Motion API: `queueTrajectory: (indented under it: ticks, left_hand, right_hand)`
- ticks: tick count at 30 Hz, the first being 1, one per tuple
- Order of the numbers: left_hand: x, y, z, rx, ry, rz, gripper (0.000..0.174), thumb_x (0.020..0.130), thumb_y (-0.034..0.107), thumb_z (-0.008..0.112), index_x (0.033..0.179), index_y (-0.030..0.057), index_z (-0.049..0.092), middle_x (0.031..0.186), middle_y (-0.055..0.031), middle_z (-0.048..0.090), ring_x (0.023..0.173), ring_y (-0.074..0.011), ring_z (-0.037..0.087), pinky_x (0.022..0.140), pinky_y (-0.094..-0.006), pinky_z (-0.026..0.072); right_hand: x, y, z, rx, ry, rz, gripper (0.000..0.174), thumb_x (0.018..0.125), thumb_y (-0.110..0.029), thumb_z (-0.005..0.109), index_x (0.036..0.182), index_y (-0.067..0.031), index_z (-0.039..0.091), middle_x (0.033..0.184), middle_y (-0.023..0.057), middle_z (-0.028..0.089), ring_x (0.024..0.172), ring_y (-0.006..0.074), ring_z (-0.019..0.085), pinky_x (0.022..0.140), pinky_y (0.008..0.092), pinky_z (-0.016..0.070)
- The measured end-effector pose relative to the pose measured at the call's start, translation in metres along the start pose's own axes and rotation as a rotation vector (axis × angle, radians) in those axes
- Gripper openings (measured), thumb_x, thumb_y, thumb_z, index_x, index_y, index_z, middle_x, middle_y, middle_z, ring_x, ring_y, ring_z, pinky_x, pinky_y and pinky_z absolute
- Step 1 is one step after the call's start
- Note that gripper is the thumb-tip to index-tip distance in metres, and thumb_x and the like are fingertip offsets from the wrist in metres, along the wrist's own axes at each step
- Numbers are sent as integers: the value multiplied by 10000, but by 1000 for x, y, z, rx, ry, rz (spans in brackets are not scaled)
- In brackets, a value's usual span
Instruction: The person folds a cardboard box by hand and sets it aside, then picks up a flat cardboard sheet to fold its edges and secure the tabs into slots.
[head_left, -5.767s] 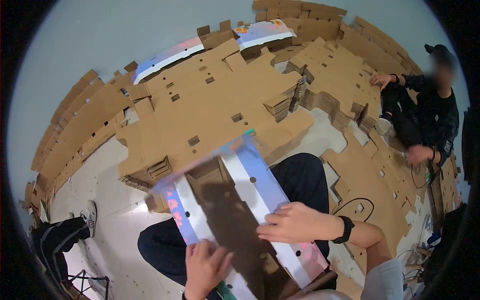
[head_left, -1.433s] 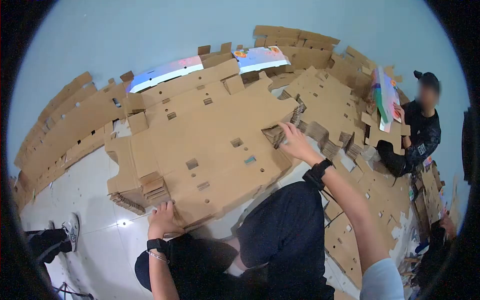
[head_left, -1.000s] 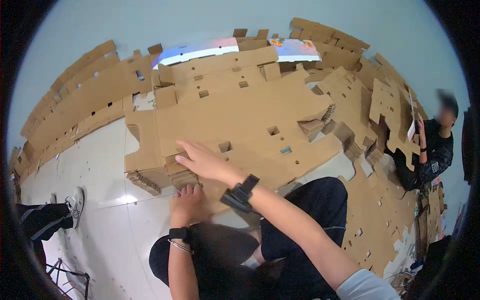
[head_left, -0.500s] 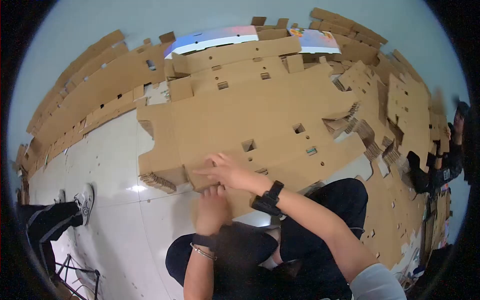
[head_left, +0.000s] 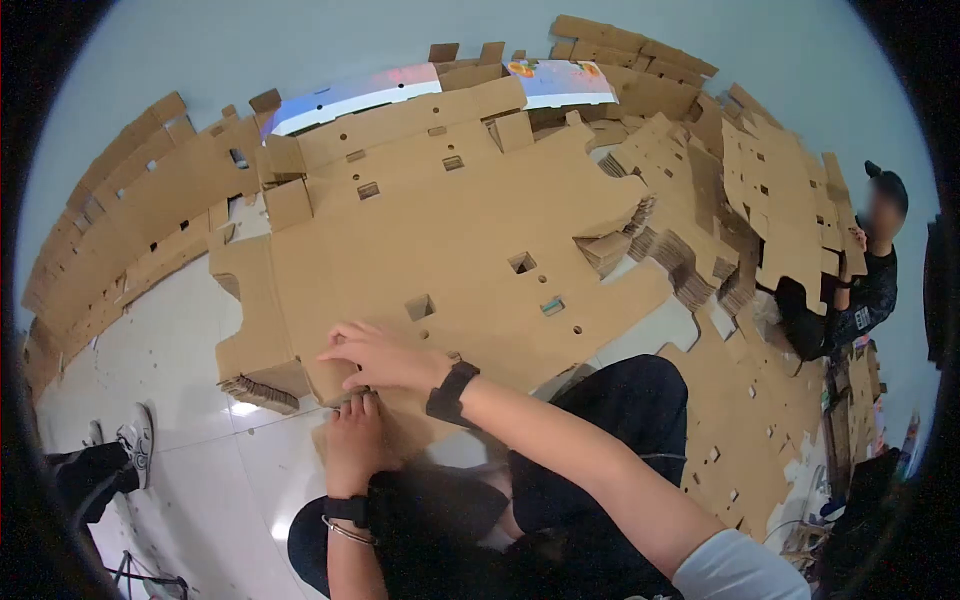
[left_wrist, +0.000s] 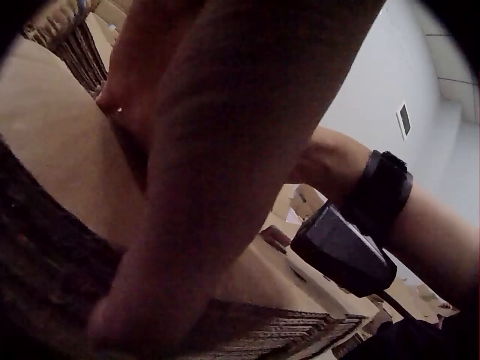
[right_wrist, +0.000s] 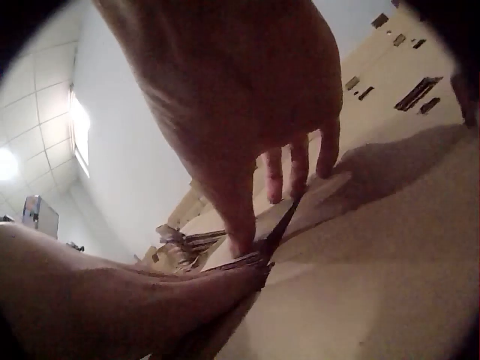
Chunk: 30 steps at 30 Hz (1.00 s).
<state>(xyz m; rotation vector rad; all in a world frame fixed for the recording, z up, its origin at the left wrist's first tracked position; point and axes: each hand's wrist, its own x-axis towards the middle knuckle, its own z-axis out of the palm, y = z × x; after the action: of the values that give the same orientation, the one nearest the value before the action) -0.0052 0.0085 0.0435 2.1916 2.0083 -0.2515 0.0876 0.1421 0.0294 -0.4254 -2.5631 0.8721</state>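
A thick stack of flat die-cut cardboard sheets [head_left: 450,235] lies before me, with square cutouts in its top sheet. My left hand [head_left: 358,435] grips the near left corner, its fingers curled over the edge. In the left wrist view the thumb of that hand [left_wrist: 217,150] lies against the layered side. Just above it, my right hand [head_left: 395,362] touches the top sheet with its fingers spread and pointing down. The right wrist view shows the thumb of this hand [right_wrist: 240,82] at a dark slit by the corner, close to the left fingers.
Cardboard pieces [head_left: 140,215] and printed blue-white panels [head_left: 350,98] stand along the wall. At the right, another person [head_left: 870,270] holds up large cardboard sheets [head_left: 770,200]. More sheets [head_left: 730,430] cover the floor at right. A shoe [head_left: 137,445] is at left.
The printed box on my lap is gone from there. My right hand has moved from the stack's right end to its near left corner, beside the left hand. The other person has raised cardboard sheets.
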Motion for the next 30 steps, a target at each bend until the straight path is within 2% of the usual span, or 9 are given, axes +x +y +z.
queueTrajectory:
  ticks: [4,10,12,17,19,21,24,27,30]
  left_hand:
    - [2,-1,9,32,44,17,502,767,191,556,1195,-23,403,1170,-202,513,1027,-290,550,812,-370,473]
    - [2,-2,11,4,35,16,592,745,223,592,1234,-33,379,1220,-223,475,1067,-304,523,850,-379,458]
    - [9,-13,41,-25,76,8,1016,384,325,836,1223,-15,376,1206,-202,465,1088,-327,491,879,-419,406]
    - [6,-22,39,-108,132,81,980,386,333,838,1201,4,404,1134,-181,471,1081,-345,466,879,-441,393]
    - [4,-20,33,-229,57,61,963,390,333,839,1191,12,413,1106,-174,470,1074,-350,459,879,-443,389]
    - [4,-19,34,-248,74,41,917,404,317,838,1166,26,419,1064,-160,465,1049,-357,459,880,-441,386]
    - [5,-17,31,-240,25,-6,877,411,298,836,1136,29,421,1084,-164,466,1062,-358,454,881,-444,383]
    - [6,-20,35,-216,23,3,881,407,289,836,1133,27,411,1106,-169,467,1074,-358,452,894,-451,380]
    - [6,-19,32,-208,-11,-2,886,403,287,840,1131,22,408,1123,-178,470,1087,-359,450,913,-458,374]
  right_hand:
    - [0,-5,13,-199,147,-57,554,640,-178,730,1167,-139,563,1085,54,490,1086,239,443,875,351,380]
    - [-6,-17,19,-390,156,56,578,717,-177,677,1259,-170,477,1138,46,478,1090,214,451,851,348,384]
    - [-11,-19,28,-417,203,63,583,727,-174,666,1274,-165,465,1161,56,479,1094,219,452,866,353,378]
    - [-31,-10,27,-376,390,-89,527,756,-189,623,1255,-112,470,1184,124,493,1132,285,440,920,417,363]
    - [-48,-16,-19,-1,161,-61,489,785,-164,574,1258,-95,466,1211,160,483,1113,321,474,934,439,378]
    - [-71,10,-61,-347,192,-86,444,780,-143,554,1217,-80,510,1167,176,525,1048,348,522,898,428,418]
    - [-126,57,-144,-551,223,259,346,772,-145,541,1108,-81,597,989,177,610,979,332,558,852,428,448]
    - [-190,90,-216,-912,74,710,141,713,-92,546,807,-28,630,811,157,631,800,322,630,671,402,514]
    - [-235,99,-233,-998,50,681,185,724,-58,529,874,-2,621,917,151,617,867,311,625,709,401,513]
